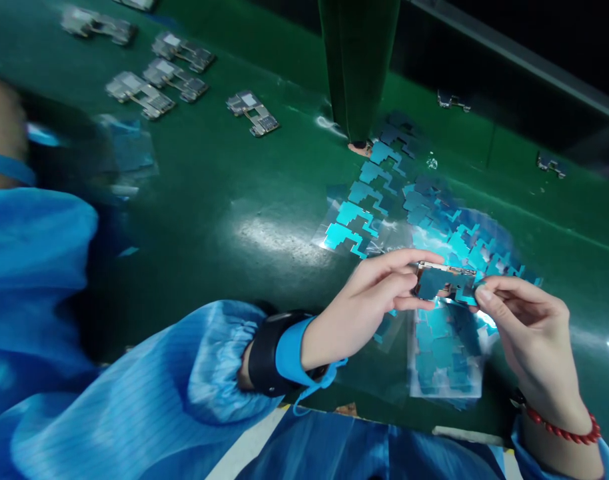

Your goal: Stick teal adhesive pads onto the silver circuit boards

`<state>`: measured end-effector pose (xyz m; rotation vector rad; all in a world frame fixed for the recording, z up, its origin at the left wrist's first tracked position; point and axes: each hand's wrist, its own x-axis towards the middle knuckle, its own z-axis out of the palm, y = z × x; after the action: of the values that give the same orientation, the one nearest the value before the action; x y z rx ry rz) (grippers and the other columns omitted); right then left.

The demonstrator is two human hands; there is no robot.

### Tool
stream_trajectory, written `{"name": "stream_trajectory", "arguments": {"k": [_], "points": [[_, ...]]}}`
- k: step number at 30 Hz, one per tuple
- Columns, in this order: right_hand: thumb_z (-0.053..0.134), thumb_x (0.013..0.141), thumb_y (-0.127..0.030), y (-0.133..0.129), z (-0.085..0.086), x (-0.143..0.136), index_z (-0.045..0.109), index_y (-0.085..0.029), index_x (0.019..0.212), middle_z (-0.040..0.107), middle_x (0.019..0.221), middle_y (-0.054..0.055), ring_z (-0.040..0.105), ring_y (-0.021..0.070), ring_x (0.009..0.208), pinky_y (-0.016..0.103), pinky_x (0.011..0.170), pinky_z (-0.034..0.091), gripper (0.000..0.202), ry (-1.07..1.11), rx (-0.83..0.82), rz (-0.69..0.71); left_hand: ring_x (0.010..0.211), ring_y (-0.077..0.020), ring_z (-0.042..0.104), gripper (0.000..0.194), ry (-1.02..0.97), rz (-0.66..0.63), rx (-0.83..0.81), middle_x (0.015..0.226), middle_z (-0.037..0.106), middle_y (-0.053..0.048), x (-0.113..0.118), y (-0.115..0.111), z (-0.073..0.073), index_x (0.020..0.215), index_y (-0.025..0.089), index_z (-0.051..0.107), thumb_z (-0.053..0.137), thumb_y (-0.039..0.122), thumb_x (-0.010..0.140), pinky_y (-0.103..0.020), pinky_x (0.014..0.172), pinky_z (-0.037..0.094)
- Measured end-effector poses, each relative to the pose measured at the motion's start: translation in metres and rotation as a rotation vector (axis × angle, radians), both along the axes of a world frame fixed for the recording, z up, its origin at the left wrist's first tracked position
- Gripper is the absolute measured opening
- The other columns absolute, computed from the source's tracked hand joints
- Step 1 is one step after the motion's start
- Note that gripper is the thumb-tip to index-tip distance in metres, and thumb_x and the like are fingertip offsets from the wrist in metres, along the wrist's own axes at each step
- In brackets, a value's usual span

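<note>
My left hand (369, 300) and my right hand (527, 333) hold one small circuit board (443, 283) between them, just above the green work surface (224, 200). The left fingers pinch its left end, the right thumb and forefinger its right end. The board has a metal top edge and a blue film patch on its face. Clear sheets of blue stickers (379, 200) lie beneath and beyond the hands. A second clear sheet of stickers (447, 360) lies right under the board. My left wrist wears a black strap with a blue band (279, 353).
Several bare circuit boards (159, 77) lie in a loose row at the far left of the surface. A dark green post (357, 60) rises at the far middle. Another person's blue sleeve (29, 247) fills the left edge. A raised rail (514, 60) bounds the far side.
</note>
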<state>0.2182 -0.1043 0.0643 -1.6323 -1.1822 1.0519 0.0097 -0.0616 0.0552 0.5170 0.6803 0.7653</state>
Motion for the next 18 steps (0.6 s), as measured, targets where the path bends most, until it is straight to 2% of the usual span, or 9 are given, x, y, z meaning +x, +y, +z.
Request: {"name": "stream_trajectory", "arguments": {"k": [5,13,18], "points": [[0.078,0.076,-0.026,-0.0001,0.0003,-0.0028,0.075,-0.023,0.082,0.068,0.070,0.001,0.062,0.0113,0.058,0.020,0.054,0.053,0.008,-0.002,0.003,0.002,0.082,-0.0150,0.069,0.027,0.025,-0.024,-0.011,0.083,0.071,-0.001,0.0002,0.0008,0.0013,0.105,0.018,0.068,0.052,0.014,0.083,-0.028,0.080,0.060],[0.078,0.077,-0.029,0.0006,0.0038,-0.0057,0.073,-0.022,0.080,0.066,0.069,0.002,0.062,0.0127,0.056,0.022,0.053,0.055,0.009,0.002,-0.010,0.016,0.096,-0.0214,0.070,0.022,0.013,-0.018,-0.026,0.084,0.071,-0.003,-0.0007,-0.0011,0.0013,0.106,0.017,0.067,0.053,0.022,0.089,-0.030,0.079,0.060],[0.076,0.078,-0.026,0.0005,0.0033,-0.0055,0.073,-0.022,0.082,0.066,0.068,0.000,0.062,0.0121,0.055,0.021,0.053,0.054,0.006,0.028,-0.009,0.027,0.092,-0.0169,0.070,0.021,0.004,-0.025,0.012,0.091,0.071,-0.002,0.0003,-0.0003,0.0012,0.105,0.018,0.066,0.051,0.019,0.090,-0.026,0.078,0.059]]}}
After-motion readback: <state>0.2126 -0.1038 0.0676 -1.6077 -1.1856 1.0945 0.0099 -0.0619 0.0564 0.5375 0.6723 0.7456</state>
